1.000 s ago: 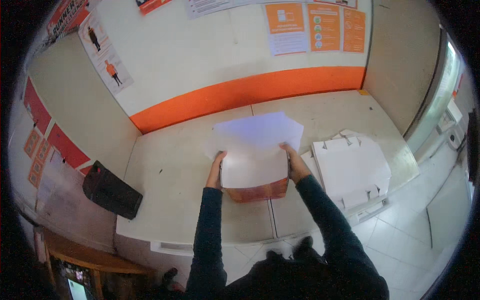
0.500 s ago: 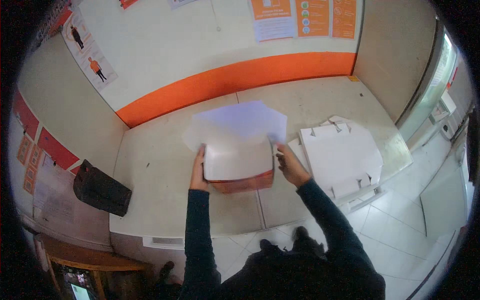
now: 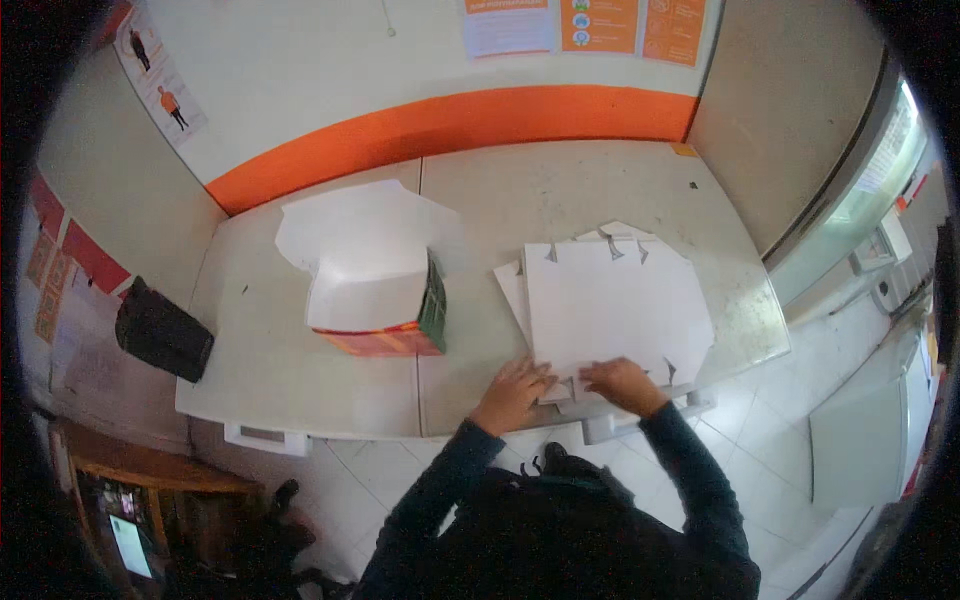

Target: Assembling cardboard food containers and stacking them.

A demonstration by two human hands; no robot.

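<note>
A stack of flat white cardboard box blanks, with cut notches and tabs along the edges, lies in front of me to the right. My left hand is at its near left corner, fingers bent onto the edge. Just right of it, my right hand has its fingers closed on the near edge of the top blank; the thumbs' grip beneath is hidden. Left of the stack stands a folded cardboard box, white inside, red and green outside. Its white lid is tilted up and back, and neither hand touches it.
The pale table meets an orange-banded wall at the back. A black bin-like container stands at the left edge. Tiled floor shows on the right, and a wooden cabinet at the lower left.
Both hands have let go of the box and moved right to the stack's near edge. The box now stands to the left with its lid raised; the view has shifted right.
</note>
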